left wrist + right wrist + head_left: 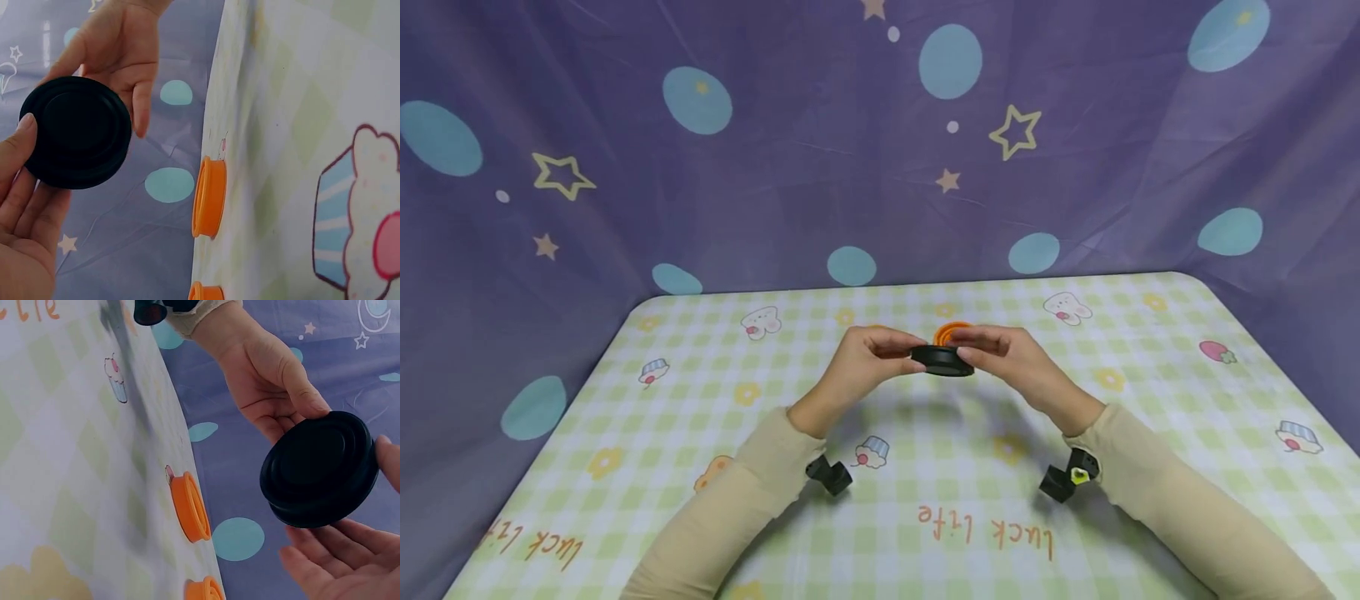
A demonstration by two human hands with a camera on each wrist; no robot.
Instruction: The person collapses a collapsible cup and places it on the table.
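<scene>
A black round disc (942, 361) with a stepped, ringed face is held up above the table between both hands. My left hand (871, 357) pinches its left edge, thumb on the near side and fingers beyond it. From the other side, my right hand (1009, 357) holds the right edge with the thumb in front and fingers behind. In the left wrist view the disc (76, 132) faces the camera, the left thumb lying over its rim. The right wrist view shows the disc (320, 469) tilted between the two hands.
Two orange ringed round pieces lie on the tabletop beyond the hands: one orange piece (952, 331) near the right fingers, another orange piece (872, 327) mostly hidden behind the left hand. A checked cloth (955, 475) covers the table, with a purple curtain (790, 183) behind.
</scene>
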